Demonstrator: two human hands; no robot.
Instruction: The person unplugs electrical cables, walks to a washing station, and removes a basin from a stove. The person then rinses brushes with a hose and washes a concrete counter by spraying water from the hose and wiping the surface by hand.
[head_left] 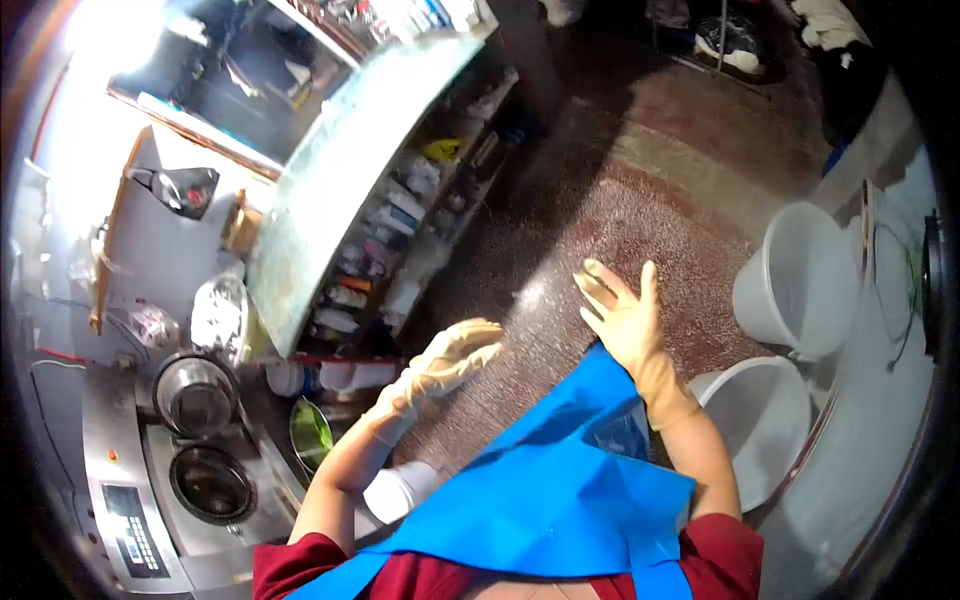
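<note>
My left hand [445, 360], in a pale yellow rubber glove, is raised left of the middle of the view with its fingers stretched out and nothing in it. To the right, my right hand [625, 310] wears a matching glove, its fingers spread and its palm free. The two hands are apart, above the speckled red floor [540, 290]. Below them a blue apron [550, 480] hangs over a dark red shirt, its upper tip close to my right wrist.
Two large white buckets [800, 280] [755, 430] stand at the right. A long counter [350, 150] with filled shelves runs along the left. Metal pots [195, 395] sit on a steel unit at the lower left. A white container [395, 490] is beside my left forearm.
</note>
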